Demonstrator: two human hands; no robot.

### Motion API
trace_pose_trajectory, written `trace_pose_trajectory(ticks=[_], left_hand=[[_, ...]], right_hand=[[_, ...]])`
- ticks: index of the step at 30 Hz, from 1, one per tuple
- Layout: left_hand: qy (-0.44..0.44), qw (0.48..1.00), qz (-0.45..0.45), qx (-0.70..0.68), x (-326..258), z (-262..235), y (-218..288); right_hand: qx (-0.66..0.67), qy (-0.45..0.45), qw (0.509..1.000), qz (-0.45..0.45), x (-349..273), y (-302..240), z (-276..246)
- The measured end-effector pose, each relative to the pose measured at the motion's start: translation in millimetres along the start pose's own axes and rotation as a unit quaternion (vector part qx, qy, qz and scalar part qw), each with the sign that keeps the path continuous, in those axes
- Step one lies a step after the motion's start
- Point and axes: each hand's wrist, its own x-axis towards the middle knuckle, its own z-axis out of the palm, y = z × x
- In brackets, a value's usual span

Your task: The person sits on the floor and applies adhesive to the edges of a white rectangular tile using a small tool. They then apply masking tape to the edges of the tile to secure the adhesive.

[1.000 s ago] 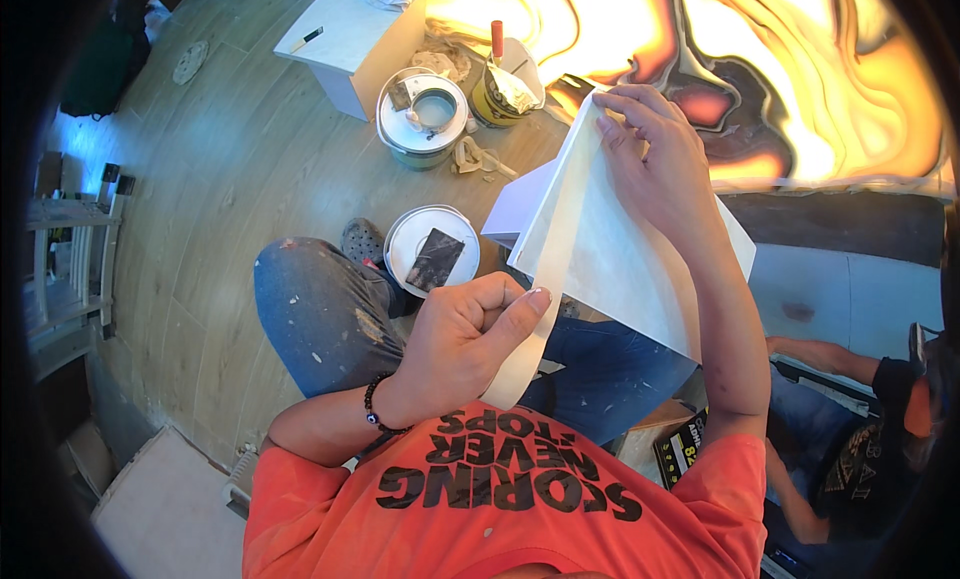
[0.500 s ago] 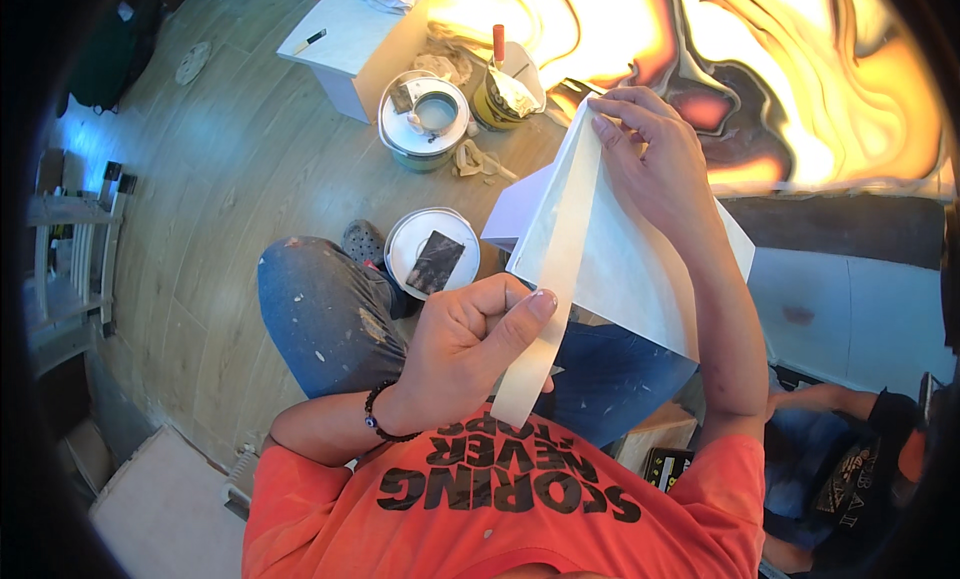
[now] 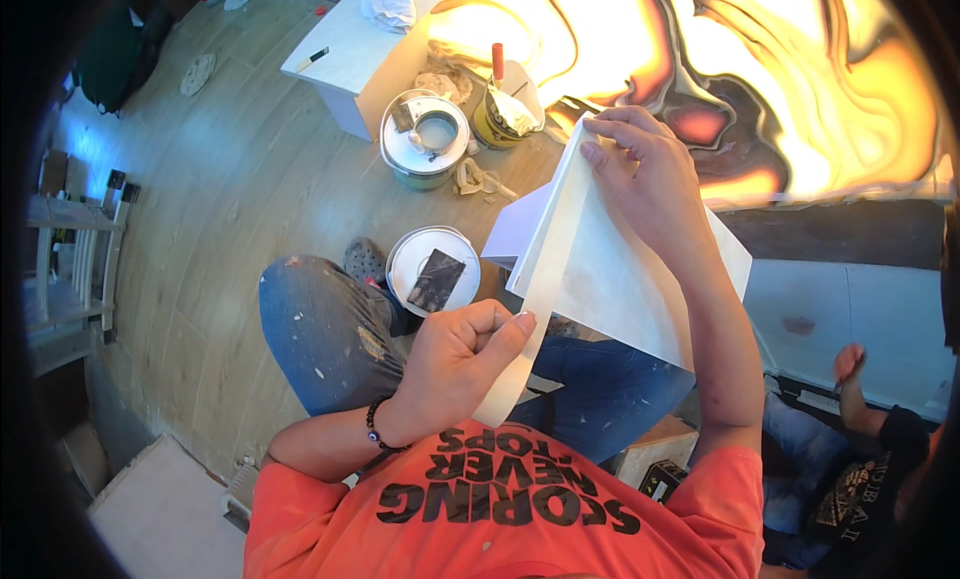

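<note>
A white board [image 3: 625,279], folded or box-like with a flap at its left, rests over my lap. A pale strip of masking tape [image 3: 550,259] runs along its left edge, from the far corner toward me. My left hand [image 3: 450,354] is closed on the tape's near part between thumb and fingers, and a loose end hangs below it. At the far corner my right hand [image 3: 650,184] pinches the board's edge with the tape's far end, thumb on the near face. Whether the tape sticks along the whole edge, I cannot tell.
On the wood-look floor stand a lidded bucket [image 3: 425,144], a yellow tub [image 3: 497,119] with a red-handled tool, and a white lid [image 3: 455,254] bearing a dark pad. A white box [image 3: 360,59] holds a brush. At right, another person's arm [image 3: 860,394] is raised near a glowing marbled panel [image 3: 800,89].
My left hand has moved slightly left and down with the tape, which now lies closer to the board's left edge. The right hand has shifted slightly nearer. The other person's arm has risen.
</note>
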Motion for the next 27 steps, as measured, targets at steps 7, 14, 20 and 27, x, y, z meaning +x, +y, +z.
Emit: trace_pose_trajectory(ticks=[7, 14, 20, 27], left_hand=[[0.036, 0.999, 0.002, -0.016, -2, 3, 3], [0.039, 0.999, 0.005, 0.006, 1, -2, -8], [0.040, 0.999, 0.010, 0.024, 3, -5, -10], [0.055, 0.997, 0.002, 0.050, 6, -5, -12]], right_hand=[[0.004, 0.000, 1.000, 0.010, 0, -1, -1], [-0.005, -0.003, 1.000, 0.017, -1, 0, 0], [-0.044, -0.013, 0.999, -0.014, -5, -3, 0], [-0.058, -0.025, 0.997, -0.046, -10, -3, -3]])
